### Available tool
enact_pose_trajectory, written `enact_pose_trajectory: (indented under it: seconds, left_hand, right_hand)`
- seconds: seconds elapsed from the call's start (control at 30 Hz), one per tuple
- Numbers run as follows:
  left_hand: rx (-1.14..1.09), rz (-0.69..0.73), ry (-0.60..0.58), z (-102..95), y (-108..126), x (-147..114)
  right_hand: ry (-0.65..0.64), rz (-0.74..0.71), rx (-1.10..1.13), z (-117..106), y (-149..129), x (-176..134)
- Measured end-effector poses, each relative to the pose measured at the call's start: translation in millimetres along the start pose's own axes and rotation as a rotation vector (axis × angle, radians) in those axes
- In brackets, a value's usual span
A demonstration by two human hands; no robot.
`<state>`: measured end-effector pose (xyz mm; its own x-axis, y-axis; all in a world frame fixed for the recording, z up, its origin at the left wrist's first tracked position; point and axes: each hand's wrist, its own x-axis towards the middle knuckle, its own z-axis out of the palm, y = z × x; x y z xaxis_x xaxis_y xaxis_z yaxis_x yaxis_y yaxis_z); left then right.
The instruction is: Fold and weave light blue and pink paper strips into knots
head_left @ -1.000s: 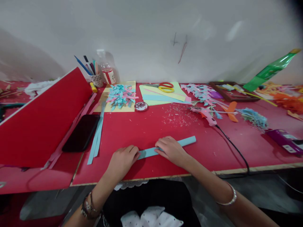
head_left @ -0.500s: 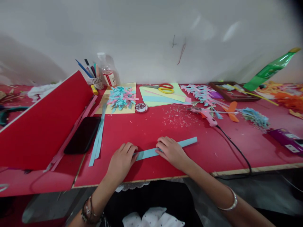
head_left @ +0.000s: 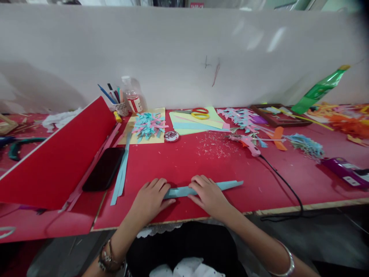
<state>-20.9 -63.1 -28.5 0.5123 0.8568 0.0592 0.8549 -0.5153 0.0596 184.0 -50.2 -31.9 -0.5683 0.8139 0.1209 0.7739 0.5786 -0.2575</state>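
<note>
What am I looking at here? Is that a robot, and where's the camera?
There's no robot: these are a person's own two bare hands. One camera, worn on the person's head, took every picture, looking forward and down. The left hand and right hand hold a light blue paper strip near the front edge of a red table.

To their left lie a smartphone and loose blue strips. Farther back are a heap of blue and pink paper bits and scissors on flat papers. To the right are a pink glue gun and a tilted green bottle.
</note>
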Motion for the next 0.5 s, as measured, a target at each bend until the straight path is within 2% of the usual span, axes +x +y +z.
enact_pose_trajectory:
  seconds: [0.13,0.37,0.5]
  left_hand:
    - [-0.04,-0.022,-0.03,-1.2,1.1,-0.5]
    - [-0.076,-0.013,0.049,1.8,0.8,0.6]
    - [-0.024,0.045,0.072,4.7,0.2,2.3]
  right_hand:
    - [-0.004,0.013,0.021,-3.3,-2.2,0.3]
    - [-0.017,-0.008,0.042,-5.4,-0.5,3.5]
    - [0.03,-0.028,0.034,-5.2,-4.0,4.6]
